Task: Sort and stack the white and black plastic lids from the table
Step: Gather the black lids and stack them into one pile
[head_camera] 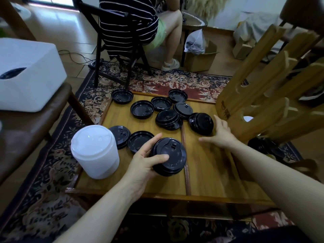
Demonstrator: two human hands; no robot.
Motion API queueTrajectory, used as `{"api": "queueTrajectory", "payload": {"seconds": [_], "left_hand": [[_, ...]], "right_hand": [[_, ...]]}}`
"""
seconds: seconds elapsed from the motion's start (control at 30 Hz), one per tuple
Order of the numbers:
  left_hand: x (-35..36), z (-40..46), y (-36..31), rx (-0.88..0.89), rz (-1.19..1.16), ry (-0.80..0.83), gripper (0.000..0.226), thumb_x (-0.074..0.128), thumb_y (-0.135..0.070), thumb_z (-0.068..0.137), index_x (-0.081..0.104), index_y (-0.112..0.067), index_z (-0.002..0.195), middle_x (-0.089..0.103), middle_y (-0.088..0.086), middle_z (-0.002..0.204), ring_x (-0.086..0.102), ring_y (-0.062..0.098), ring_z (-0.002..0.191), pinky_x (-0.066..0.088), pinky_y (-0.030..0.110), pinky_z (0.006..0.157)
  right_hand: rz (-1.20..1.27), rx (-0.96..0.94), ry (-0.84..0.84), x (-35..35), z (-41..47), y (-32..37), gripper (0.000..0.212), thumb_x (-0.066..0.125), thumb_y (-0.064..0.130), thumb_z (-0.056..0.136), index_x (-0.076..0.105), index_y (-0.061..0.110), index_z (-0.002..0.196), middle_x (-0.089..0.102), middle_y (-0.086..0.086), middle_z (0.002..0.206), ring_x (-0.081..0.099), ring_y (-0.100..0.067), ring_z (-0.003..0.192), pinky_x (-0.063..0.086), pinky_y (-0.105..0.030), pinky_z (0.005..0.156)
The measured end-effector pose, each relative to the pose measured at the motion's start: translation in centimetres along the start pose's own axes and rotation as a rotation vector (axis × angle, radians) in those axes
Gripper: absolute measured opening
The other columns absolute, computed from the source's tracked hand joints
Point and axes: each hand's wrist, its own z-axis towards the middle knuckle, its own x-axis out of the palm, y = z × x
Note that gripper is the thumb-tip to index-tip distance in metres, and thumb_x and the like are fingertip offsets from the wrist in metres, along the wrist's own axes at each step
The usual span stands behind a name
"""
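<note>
On the wooden bench (206, 172), the left hand (143, 163) grips a short stack of black lids (169, 156) beside the tall white lid stack (95, 151), while the right hand (221, 135), fingers spread and empty, reaches near loose black lids (201, 123).

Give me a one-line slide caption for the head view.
Left hand grips a black lid stack; open right hand reaches toward loose black lids beside white stack.
</note>
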Motion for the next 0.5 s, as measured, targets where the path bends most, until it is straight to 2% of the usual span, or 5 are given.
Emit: {"api": "queueTrajectory", "payload": {"seconds": [0.1, 0.27, 0.4, 0.5], "left_hand": [[0.2, -0.4, 0.1, -0.009, 0.005, -0.016, 0.073, 0.077, -0.005, 0.058, 0.068, -0.034, 0.124, 0.073, 0.001, 0.118, 0.069, 0.023, 0.109, 0.059, 0.034, 0.075], [0.2, -0.3, 0.0, -0.024, 0.021, -0.008, 0.067, 0.075, 0.000, 0.064, 0.069, -0.034, 0.121, 0.073, 0.001, 0.117, 0.070, 0.021, 0.105, 0.059, 0.033, 0.073], [-0.2, 0.1, -0.3, -0.013, 0.034, -0.030, 0.062, 0.070, 0.007, 0.076, 0.067, -0.033, 0.123, 0.072, 0.002, 0.119, 0.069, 0.022, 0.109, 0.058, 0.033, 0.074], [-0.3, 0.3, -0.2, -0.005, 0.024, -0.037, 0.063, 0.071, 0.007, 0.073, 0.068, -0.034, 0.122, 0.072, 0.002, 0.119, 0.068, 0.023, 0.110, 0.058, 0.035, 0.076]], "right_hand": [[-0.024, -0.070, -0.042, -0.7, 1.2, 1.4, 0.117, 0.082, 0.045, 0.073, 0.003, 0.025, 0.157, 0.003, -0.008, 0.163, 0.006, -0.032, 0.150, 0.017, -0.049, 0.120], [-0.109, -0.120, 0.034, -0.8, 3.6, 2.9, 0.110, 0.082, 0.041, 0.075, 0.009, 0.031, 0.157, 0.007, -0.008, 0.163, 0.004, -0.032, 0.150, 0.016, -0.049, 0.120], [-0.162, -0.094, 0.088, -0.3, 3.2, 2.3, 0.091, 0.080, 0.038, 0.077, 0.026, 0.033, 0.150, 0.026, -0.012, 0.148, 0.030, -0.034, 0.139, 0.036, -0.047, 0.112], [-0.238, -0.116, 0.108, -0.1, 1.1, 1.7, 0.084, 0.080, 0.035, 0.077, 0.031, 0.033, 0.146, 0.029, -0.009, 0.141, 0.038, -0.031, 0.132, 0.045, -0.044, 0.104]]}}
